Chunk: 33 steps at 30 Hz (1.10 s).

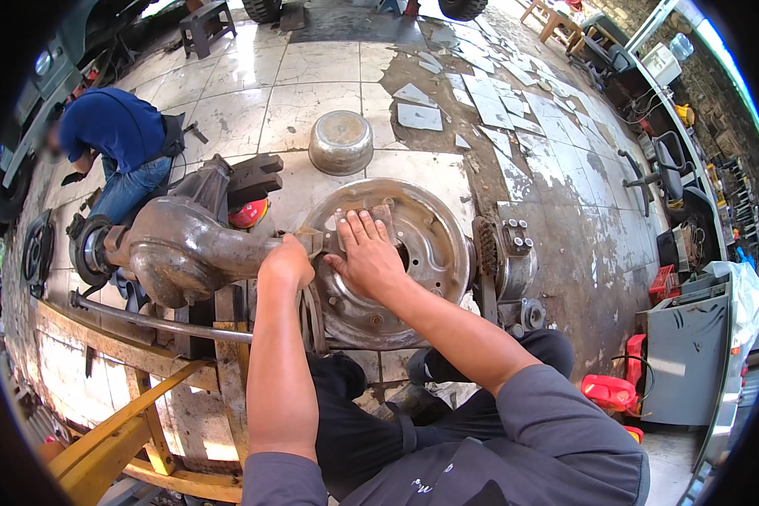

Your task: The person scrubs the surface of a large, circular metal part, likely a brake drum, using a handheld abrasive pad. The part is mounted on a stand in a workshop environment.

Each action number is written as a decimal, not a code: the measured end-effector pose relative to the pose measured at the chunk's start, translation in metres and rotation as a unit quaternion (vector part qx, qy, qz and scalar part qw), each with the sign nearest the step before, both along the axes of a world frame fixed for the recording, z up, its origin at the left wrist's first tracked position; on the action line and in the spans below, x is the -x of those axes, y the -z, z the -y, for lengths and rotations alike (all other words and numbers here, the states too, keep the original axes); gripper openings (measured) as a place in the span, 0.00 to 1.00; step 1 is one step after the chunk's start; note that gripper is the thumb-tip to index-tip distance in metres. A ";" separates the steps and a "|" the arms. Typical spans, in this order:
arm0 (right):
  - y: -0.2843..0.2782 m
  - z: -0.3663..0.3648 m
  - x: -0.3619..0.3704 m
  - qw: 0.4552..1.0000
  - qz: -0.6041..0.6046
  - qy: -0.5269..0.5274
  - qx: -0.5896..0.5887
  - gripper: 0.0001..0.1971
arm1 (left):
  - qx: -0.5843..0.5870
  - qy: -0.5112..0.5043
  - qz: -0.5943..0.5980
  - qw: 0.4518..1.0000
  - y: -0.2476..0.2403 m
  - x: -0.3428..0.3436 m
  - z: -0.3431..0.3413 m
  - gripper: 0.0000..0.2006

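A large round brake backing plate (443, 253) of bare, stained metal stands in front of me at the end of an axle housing (173, 244). My right hand (367, 253) lies on the plate's face, fingers stretched out and slightly spread. Beneath its fingertips shows a flat, rust-brown squarish piece (385, 221); its kind is unclear. My left hand (288, 263) is closed at the plate's left side, by the end of the axle tube. Its fingers are mostly hidden, and what they grip cannot be made out. Behind the plate, a metal drum (341, 142) rests on the tiles.
A long shaft (160, 325) lies beside a yellow frame (135, 422) at left. A co-worker in blue (114, 131) crouches at far left. Right of the plate sits a hub assembly (514, 257). Broken tiles (489, 101) cover the far floor; a red can (609, 392) stands right.
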State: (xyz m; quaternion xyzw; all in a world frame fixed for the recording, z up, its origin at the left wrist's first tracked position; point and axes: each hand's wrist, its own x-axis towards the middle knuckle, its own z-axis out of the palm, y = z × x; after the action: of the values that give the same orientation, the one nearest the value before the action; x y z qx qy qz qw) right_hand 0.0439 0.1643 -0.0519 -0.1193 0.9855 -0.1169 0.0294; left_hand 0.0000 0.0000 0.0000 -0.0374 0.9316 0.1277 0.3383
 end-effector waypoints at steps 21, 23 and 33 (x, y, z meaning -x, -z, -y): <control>0.004 0.003 0.006 1.000 -0.028 0.002 -0.011 0.39 | -0.002 0.005 -0.010 1.000 -0.004 0.000 0.000 0.32; 0.003 0.000 0.013 0.999 -0.038 -0.007 -0.016 0.39 | -0.006 0.007 -0.011 1.000 -0.004 0.000 -0.001 0.32; 0.001 -0.005 0.005 0.999 -0.046 -0.017 -0.012 0.39 | -0.011 0.001 -0.016 1.000 0.005 0.000 0.002 0.35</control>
State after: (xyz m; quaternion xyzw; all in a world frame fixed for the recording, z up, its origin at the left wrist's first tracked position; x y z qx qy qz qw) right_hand 0.0390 0.1692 -0.0527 -0.1410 0.9850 -0.0987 -0.0122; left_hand 0.0000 -0.0023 -0.0046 -0.0308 0.9353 0.1384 0.3241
